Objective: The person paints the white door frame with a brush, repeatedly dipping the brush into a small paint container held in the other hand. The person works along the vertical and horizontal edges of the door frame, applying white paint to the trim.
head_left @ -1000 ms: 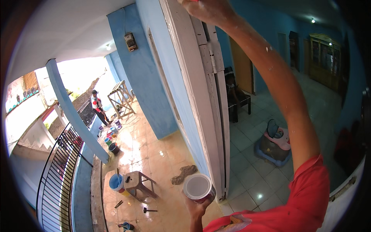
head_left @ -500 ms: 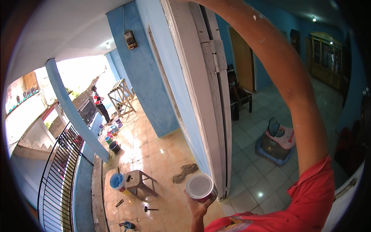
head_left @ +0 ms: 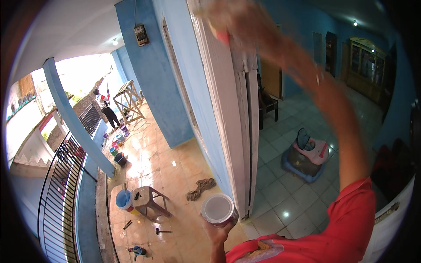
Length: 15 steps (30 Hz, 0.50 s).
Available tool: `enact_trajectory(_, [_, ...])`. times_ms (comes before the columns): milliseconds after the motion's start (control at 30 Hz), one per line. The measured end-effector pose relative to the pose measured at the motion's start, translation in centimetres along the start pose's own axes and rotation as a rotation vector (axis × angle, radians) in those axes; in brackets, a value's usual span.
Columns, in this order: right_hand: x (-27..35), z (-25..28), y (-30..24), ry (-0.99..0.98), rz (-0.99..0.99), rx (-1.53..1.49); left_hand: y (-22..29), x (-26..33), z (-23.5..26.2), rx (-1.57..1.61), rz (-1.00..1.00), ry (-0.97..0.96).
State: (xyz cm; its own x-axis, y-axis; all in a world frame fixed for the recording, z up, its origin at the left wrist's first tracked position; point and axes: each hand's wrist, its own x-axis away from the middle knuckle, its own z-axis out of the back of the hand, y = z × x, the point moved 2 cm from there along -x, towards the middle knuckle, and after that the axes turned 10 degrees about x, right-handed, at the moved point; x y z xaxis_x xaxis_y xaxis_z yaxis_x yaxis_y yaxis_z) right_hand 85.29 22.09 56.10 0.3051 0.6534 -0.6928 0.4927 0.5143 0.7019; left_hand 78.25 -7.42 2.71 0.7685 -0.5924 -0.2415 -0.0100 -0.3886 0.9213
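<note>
My left hand [head_left: 218, 232] holds a round paint can [head_left: 218, 208] from below, low in front of me. The can has a white rim and a pale grey-white top; I cannot tell whether that is a lid or paint. My right arm is raised, and my right hand [head_left: 245, 22] is smeared by motion against the upper part of the whitish wooden door frame [head_left: 219, 87]. A small red bit and a pale blur show at its fingers, closed round something I cannot make out. White streaks run down the frame.
Left of the frame, a stool [head_left: 149, 202] stands beside a blue-topped bucket [head_left: 124, 199]. A rag [head_left: 201, 189] and a hammer [head_left: 163, 231] lie on the tiles. A person [head_left: 107, 108] stands near a wooden trestle [head_left: 128, 101]. A pink-and-blue plastic item [head_left: 307, 158] sits indoors.
My right hand has come down into view along the door frame, and the arm has bent lower. The can stays in my left hand. The distant person has raised an arm.
</note>
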Motion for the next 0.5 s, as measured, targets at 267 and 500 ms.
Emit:
enact_trajectory(267, [5.7, 9.2, -4.0, -0.426, -0.208, -0.395, -0.2, -1.2, -1.5, 0.038, -0.026, -0.020])
enact_trajectory(500, [-2.0, 8.4, 8.8, -0.215, -0.440, -0.231, -0.2, -2.2, -3.1, 0.040, -0.088, -0.101])
